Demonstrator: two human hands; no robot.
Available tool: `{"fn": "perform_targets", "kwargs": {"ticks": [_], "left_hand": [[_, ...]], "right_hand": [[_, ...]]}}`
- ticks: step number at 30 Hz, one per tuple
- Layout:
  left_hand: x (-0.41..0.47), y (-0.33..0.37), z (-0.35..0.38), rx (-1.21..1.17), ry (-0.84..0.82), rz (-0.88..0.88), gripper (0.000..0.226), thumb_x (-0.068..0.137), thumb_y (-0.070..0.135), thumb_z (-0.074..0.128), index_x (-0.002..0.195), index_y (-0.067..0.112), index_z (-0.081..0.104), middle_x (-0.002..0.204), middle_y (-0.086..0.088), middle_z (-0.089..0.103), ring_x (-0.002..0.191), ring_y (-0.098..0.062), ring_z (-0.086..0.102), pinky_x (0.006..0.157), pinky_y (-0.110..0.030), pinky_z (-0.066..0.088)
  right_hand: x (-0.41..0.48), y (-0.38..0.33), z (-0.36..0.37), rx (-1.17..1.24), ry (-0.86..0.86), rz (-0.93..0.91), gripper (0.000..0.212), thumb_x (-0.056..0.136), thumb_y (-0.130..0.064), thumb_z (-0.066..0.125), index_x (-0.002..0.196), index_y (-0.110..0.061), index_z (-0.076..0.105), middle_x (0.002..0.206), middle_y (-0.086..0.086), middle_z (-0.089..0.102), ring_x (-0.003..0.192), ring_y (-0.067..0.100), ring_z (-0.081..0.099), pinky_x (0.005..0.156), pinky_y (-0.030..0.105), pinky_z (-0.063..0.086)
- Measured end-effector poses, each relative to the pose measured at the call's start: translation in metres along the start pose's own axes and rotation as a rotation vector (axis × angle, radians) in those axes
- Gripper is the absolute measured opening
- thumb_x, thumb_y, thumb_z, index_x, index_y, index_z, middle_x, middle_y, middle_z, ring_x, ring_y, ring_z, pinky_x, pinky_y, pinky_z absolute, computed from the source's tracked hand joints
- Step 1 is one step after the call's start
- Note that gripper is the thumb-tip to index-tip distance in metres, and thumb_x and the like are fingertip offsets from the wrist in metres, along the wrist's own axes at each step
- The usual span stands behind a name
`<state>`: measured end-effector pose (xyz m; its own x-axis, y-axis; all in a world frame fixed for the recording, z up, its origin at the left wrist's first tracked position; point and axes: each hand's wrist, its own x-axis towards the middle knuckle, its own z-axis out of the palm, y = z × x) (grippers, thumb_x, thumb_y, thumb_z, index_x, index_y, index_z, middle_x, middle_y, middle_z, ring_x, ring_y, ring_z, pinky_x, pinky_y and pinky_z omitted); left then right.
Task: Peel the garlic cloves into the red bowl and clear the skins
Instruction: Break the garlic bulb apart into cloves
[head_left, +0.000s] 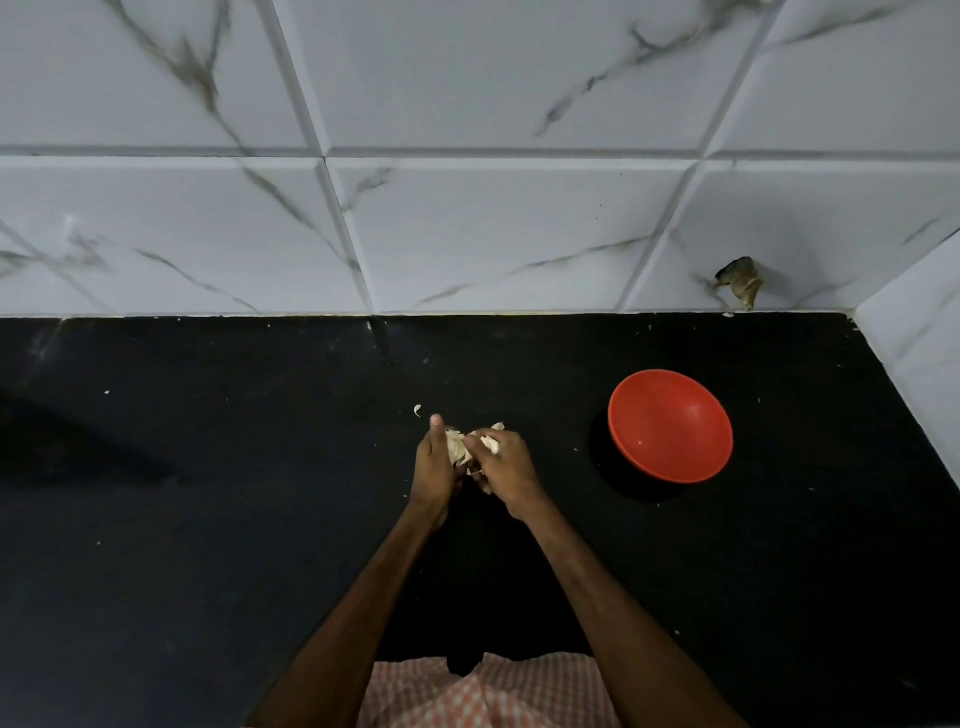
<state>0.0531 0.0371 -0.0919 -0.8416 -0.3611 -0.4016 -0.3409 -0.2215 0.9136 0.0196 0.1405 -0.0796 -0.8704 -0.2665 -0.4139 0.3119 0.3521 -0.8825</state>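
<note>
You are mid-peel: your left hand (435, 462) cups the garlic (459, 448), your right hand (503, 464) pinches skin (490, 442); next, drop a clean clove in the bowl (670, 426).

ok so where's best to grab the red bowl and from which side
Pinch the red bowl at its near-left rim, thumb inside, fingers under the sloping wall. It stands upright, mouth up; that edge faces the right hand, now busy with garlic, and the tiled wall lies to its right.
</note>
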Motion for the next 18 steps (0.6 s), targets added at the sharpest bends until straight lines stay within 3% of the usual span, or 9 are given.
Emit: {"fn": "perform_targets", "kwargs": {"ticks": [3,8,12,14,16,18], "left_hand": [[0.002,-0.002,-0.001,-0.002,-0.058,-0.022,0.069,0.103,0.061,0.025,0.08,0.008,0.062,0.052,-0.011,0.055,0.043,-0.023,0.054,0.041,-0.024,0.038],[0.007,-0.01,-0.016,0.115,-0.05,-0.057,0.072,0.101,0.063,0.021,0.076,0.009,0.062,0.049,0.001,0.053,0.04,-0.006,0.044,0.037,-0.018,0.03],[0.01,-0.007,-0.021,0.171,-0.073,-0.123,0.078,0.101,0.067,0.017,0.068,0.011,0.06,0.052,0.001,0.054,0.04,-0.006,0.039,0.037,-0.019,0.027],[0.011,-0.005,-0.022,0.177,-0.086,-0.149,0.076,0.1,0.07,0.021,0.064,0.014,0.058,0.052,0.001,0.051,0.04,-0.007,0.037,0.038,-0.02,0.025],[0.012,-0.006,-0.025,0.167,-0.096,-0.126,0.061,0.101,0.064,0.034,0.076,0.013,0.057,0.06,-0.001,0.053,0.044,-0.008,0.039,0.04,-0.02,0.025],[0.015,-0.009,-0.03,0.159,-0.092,-0.11,0.042,0.104,0.05,0.046,0.097,0.009,0.056,0.069,0.001,0.057,0.049,-0.007,0.042,0.041,-0.02,0.028]], "right_hand": [[0.003,0.002,-0.007,0.004,-0.047,-0.014,0.024,0.102,-0.023,0.058,0.103,-0.003,0.07,0.071,0.012,0.063,0.052,0.015,0.056,0.04,0.026,0.04],[0.014,0.007,-0.021,-0.083,-0.037,0.002,0.019,0.099,-0.018,0.062,0.103,-0.002,0.071,0.086,0.015,0.072,0.06,0.016,0.065,0.048,0.029,0.054],[0.019,0.016,-0.02,-0.146,0.012,-0.001,0.015,0.099,-0.014,0.062,0.108,-0.006,0.071,0.092,0.008,0.072,0.063,0.012,0.067,0.055,0.031,0.059],[0.021,0.017,-0.018,-0.252,0.016,-0.052,0.017,0.098,-0.007,0.06,0.111,-0.009,0.071,0.1,0.004,0.072,0.074,0.013,0.07,0.061,0.025,0.059],[0.021,0.016,-0.016,-0.346,0.016,-0.114,0.022,0.095,-0.003,0.063,0.115,-0.009,0.07,0.111,0.004,0.071,0.094,0.015,0.069,0.077,0.022,0.056],[0.021,0.016,-0.013,-0.41,0.01,-0.155,0.029,0.091,0.001,0.065,0.119,-0.007,0.068,0.119,0.007,0.068,0.108,0.018,0.065,0.093,0.028,0.053]]}}
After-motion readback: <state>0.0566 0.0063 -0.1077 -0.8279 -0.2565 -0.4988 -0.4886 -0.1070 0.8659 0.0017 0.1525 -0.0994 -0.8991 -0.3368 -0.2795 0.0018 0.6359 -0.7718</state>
